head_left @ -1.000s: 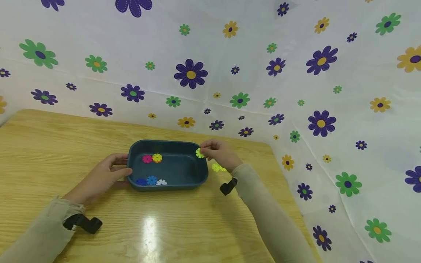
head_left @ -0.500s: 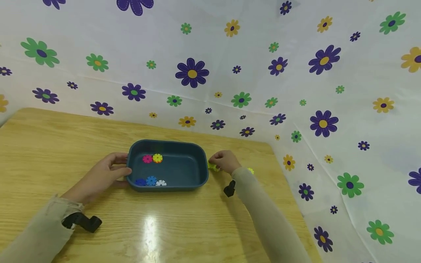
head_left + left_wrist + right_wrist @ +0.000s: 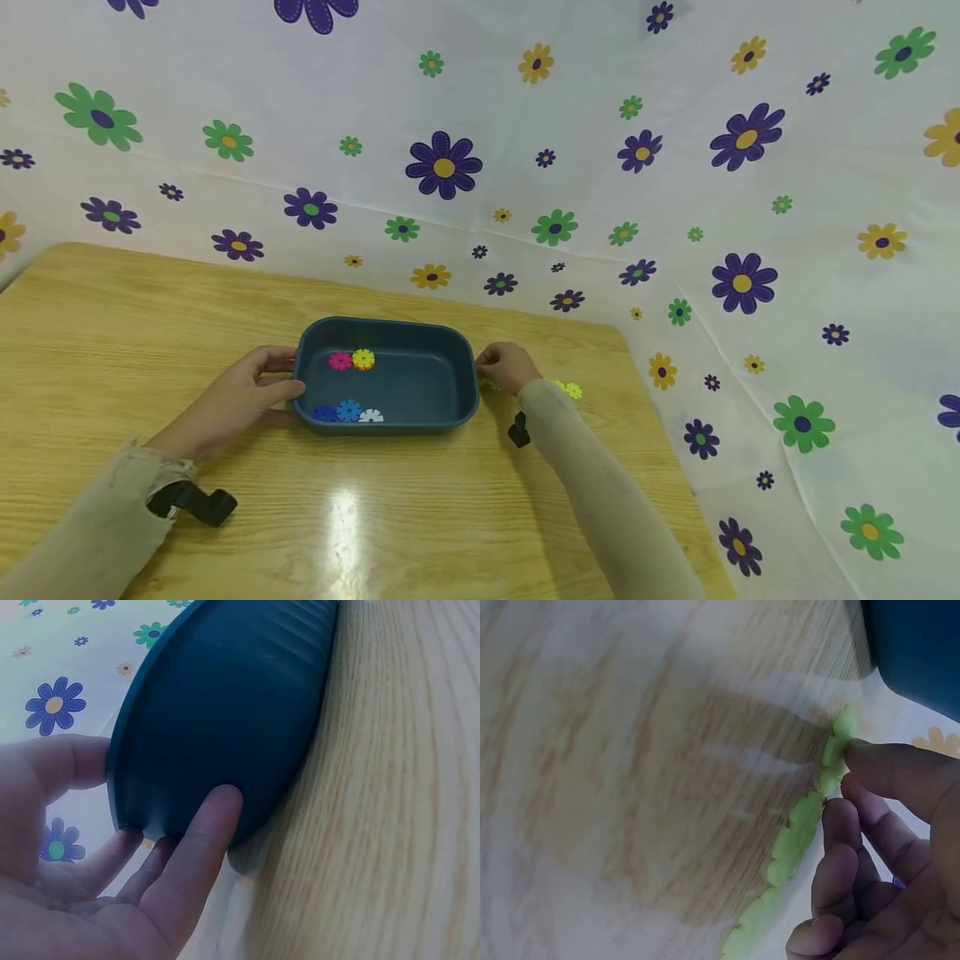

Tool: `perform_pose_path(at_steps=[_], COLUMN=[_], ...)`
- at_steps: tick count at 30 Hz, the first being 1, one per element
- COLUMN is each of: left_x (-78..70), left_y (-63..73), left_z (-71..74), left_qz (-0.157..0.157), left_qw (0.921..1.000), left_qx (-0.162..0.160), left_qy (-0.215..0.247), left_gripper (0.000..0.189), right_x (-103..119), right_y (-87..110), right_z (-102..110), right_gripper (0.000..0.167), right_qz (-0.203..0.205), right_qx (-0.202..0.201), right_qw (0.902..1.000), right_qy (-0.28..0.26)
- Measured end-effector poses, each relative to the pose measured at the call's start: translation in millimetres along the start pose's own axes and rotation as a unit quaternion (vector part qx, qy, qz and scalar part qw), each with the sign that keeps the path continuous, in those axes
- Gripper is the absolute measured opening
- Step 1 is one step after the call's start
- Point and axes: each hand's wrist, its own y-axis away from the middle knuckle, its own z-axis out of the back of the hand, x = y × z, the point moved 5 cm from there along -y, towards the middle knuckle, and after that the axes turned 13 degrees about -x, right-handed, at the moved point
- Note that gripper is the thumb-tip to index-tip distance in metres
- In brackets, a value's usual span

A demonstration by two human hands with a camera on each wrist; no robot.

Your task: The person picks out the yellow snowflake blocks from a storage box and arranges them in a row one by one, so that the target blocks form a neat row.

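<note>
A dark blue plastic tub stands on the wooden table. My left hand holds its left end, thumb at the rim and fingers against the outer wall. Inside lie a pink snowflake disc, a yellow one overlapping an orange one, two blue discs and a white disc. Just right of the tub, my right hand pinches a yellow-green snowflake disc between thumb and finger, low at the table. More yellow-green discs lie in line beside it.
Further yellow-green discs lie right of my right wrist. A white flower-print cloth rises behind and along the right of the table. Both wrists wear black camera mounts.
My right hand has moved from the tub's right rim, where it held a yellow-green disc, down to the discs on the table. My left hand has stayed at the tub's left end.
</note>
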Motion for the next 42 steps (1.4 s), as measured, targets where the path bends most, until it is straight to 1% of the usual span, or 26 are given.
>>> perform_pose_path(at_steps=[5, 8, 11, 13, 16, 17, 19, 21, 23, 24, 26, 27, 29, 31, 32, 34, 36, 39, 42], left_x=[0.2, -0.1, -0.5, -0.7, -0.5, -0.4, -0.5, -0.8, -0.9, -0.9, -0.5, -0.4, -0.3, -0.4, -0.7, -0.7, -0.3, 0.1, -0.3], left_y=[-0.5, -0.5, 0.2, 0.7, 1.6, 1.9, 2.6, 3.4, 4.2, 4.5, 4.7, 4.7, 4.1, 3.2, 2.8, 1.4, 0.1, -1.5, -2.0], left_z=[0.3, 0.4, 0.6, 0.9, 1.8, 2.4, 3.7, 5.2, 6.8, 7.6, 8.8, 9.1, 8.8, 7.5, 6.5, 4.8, 3.5, 1.5, -1.2], left_qz=[-0.001, 0.000, 0.000, -0.001, -0.001, -0.002, -0.003, -0.002, -0.001, -0.001, -0.001, -0.001, -0.002, -0.004, -0.005, -0.006, -0.005, -0.002, -0.003], left_qw=[1.0000, 0.9999, 0.9999, 0.9998, 0.9998, 0.9998, 0.9998, 0.9998, 0.9998, 0.9997, 0.9996, 0.9996, 0.9996, 0.9996, 0.9997, 0.9997, 0.9997, 0.9998, 0.9997], left_qx=[0.001, -0.002, -0.003, -0.004, -0.004, -0.004, -0.005, -0.006, -0.008, -0.008, -0.010, -0.010, -0.010, -0.009, -0.008, -0.007, -0.007, -0.007, -0.005], left_qy=[-0.006, -0.010, -0.014, -0.018, -0.018, -0.018, -0.016, -0.017, -0.019, -0.021, -0.025, -0.027, -0.027, -0.025, -0.024, -0.022, -0.022, -0.021, -0.023], left_gripper=[0.071, 0.070, 0.068, 0.068, 0.068, 0.068, 0.069, 0.069, 0.069, 0.070, 0.070, 0.070, 0.070, 0.070, 0.070, 0.070, 0.069, 0.068, 0.068], right_x=[2.6, 3.6, 4.0, 2.3, 1.3, 2.4, 8.7, 23.0, 42.8, 53.9, 76.6, 87.7, 107.9, 125.1, 132.3, 143.1, 149.3, 151.3, 152.1], right_y=[1.9, 2.5, 2.8, 2.4, 1.6, 1.6, 2.9, 6.3, 11.7, 14.9, 19.9, 22.2, 25.9, 28.0, 28.6, 28.6, 25.8, 16.5, 8.0], right_z=[-0.8, -1.0, -0.6, 1.4, 11.9, 17.4, 29.7, 42.9, 52.8, 56.2, 58.8, 58.1, 52.7, 43.3, 37.7, 24.0, 8.3, -18.4, -40.3], right_gripper=[0.014, 0.015, 0.015, 0.016, 0.020, 0.021, 0.023, 0.023, 0.023, 0.021, 0.020, 0.019, 0.018, 0.018, 0.018, 0.019, 0.021, 0.026, 0.030], right_qz=[0.010, 0.023, 0.030, 0.024, 0.002, -0.007, -0.018, -0.015, 0.001, 0.012, 0.036, 0.044, 0.053, 0.055, 0.051, 0.045, 0.040, 0.036, 0.032], right_qx=[-0.006, -0.001, 0.005, 0.001, -0.029, -0.046, -0.085, -0.124, -0.156, -0.168, -0.176, -0.173, -0.144, -0.098, -0.072, -0.017, 0.031, 0.089, 0.123], right_qw=[0.9997, 0.9994, 0.9991, 0.9995, 0.9991, 0.9974, 0.9905, 0.9817, 0.9726, 0.9688, 0.9635, 0.9624, 0.9645, 0.9706, 0.9755, 0.9847, 0.9916, 0.9940, 0.9918], right_qy=[0.019, 0.027, 0.029, 0.018, -0.032, -0.056, -0.107, -0.144, -0.172, -0.182, -0.199, -0.205, -0.215, -0.213, -0.201, -0.168, -0.119, -0.054, -0.011])
